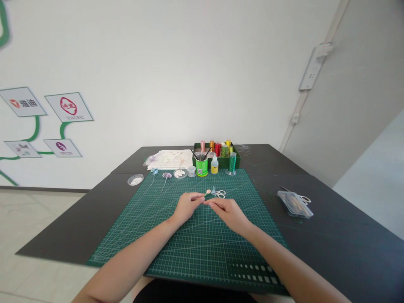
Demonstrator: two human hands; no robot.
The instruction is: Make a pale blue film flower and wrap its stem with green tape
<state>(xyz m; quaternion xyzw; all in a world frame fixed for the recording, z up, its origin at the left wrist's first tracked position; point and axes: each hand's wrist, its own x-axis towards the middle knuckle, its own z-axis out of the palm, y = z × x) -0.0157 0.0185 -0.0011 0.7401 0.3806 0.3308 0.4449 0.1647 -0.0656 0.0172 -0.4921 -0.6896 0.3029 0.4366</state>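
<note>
Over the middle of the green cutting mat (pixel 186 248), my two hands meet with fingertips almost touching. My left hand (pixel 187 206) pinches a small artificial flower (pixel 208 192), with a pale pink head and a green stem, near its stem. My right hand (pixel 229 212) has thumb and forefinger closed at the stem's lower part; what lies between these fingertips is too small to make out. Just beyond the flower lie white-handled scissors (pixel 221 194), with a small light-blue piece (pixel 213 190) beside them.
Along the mat's far edge stand a green can (pixel 202 166) with tools, a glue bottle (pixel 214 165), a teal thread spool (pixel 232 162) and a thread box (pixel 224 163). Finished-looking flowers (pixel 166 175) and dishes (pixel 135 180) are at left. A plastic case (pixel 295 205) lies right.
</note>
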